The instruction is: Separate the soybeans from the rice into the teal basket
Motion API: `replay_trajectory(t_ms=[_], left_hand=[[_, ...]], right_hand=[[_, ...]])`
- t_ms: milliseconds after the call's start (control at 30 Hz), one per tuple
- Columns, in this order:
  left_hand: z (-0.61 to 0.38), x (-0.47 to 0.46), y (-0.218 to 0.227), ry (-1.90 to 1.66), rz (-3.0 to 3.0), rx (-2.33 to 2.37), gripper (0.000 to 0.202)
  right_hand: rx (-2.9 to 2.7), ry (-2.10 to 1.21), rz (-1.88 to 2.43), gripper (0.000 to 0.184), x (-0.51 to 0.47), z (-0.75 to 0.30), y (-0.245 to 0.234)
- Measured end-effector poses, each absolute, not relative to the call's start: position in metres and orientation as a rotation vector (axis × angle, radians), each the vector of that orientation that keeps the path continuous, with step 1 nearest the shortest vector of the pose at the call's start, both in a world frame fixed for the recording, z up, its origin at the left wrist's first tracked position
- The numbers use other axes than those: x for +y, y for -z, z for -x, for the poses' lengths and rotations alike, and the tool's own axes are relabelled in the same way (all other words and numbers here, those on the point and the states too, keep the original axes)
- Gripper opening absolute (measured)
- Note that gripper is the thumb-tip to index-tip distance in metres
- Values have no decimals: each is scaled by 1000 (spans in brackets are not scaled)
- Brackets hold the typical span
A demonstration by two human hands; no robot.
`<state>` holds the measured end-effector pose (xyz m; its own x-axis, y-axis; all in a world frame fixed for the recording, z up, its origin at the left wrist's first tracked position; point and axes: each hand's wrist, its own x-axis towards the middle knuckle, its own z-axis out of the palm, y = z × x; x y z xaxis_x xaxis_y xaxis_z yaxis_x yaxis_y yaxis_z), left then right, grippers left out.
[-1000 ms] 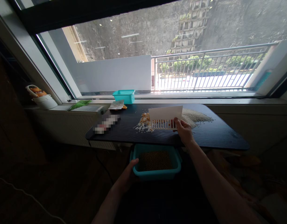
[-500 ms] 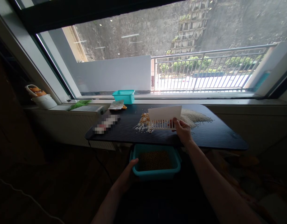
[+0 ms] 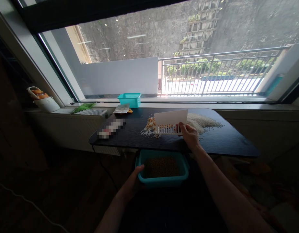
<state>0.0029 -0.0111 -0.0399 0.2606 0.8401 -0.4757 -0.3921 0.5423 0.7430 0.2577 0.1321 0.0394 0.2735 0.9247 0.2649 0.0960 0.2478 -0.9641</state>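
My right hand [image 3: 189, 136] grips the lower right corner of a white slotted scraper card [image 3: 170, 120] standing upright on the dark table [image 3: 222, 142]. Just left of the card lies a small heap of yellow kernels mixed with white grains [image 3: 150, 125]. Behind and to the right of the card spreads a wider pile of white rice [image 3: 203, 120]. My left hand [image 3: 133, 183] holds the left rim of a teal bin [image 3: 180, 178] below the table's front edge; the bin is filled with brownish beans [image 3: 161, 167].
A second teal bin [image 3: 129, 99] stands on the window sill at the back. A crumpled bag [image 3: 121, 109] and a blurred packet [image 3: 110, 128] lie on the table's left part. White pots [image 3: 44, 103] and a green item [image 3: 82, 107] rest on the sill at left.
My right hand and the card have shifted slightly left and away along the table. The left hand and the teal bin have stayed put.
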Motion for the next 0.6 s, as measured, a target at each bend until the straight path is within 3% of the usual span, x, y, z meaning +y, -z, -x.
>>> replay_trajectory(t_ms=[600], left_hand=[[-1,-11,39,-887,-545,992,67]], right_hand=[[-1198,-817,1154,52,126,-257,-40]])
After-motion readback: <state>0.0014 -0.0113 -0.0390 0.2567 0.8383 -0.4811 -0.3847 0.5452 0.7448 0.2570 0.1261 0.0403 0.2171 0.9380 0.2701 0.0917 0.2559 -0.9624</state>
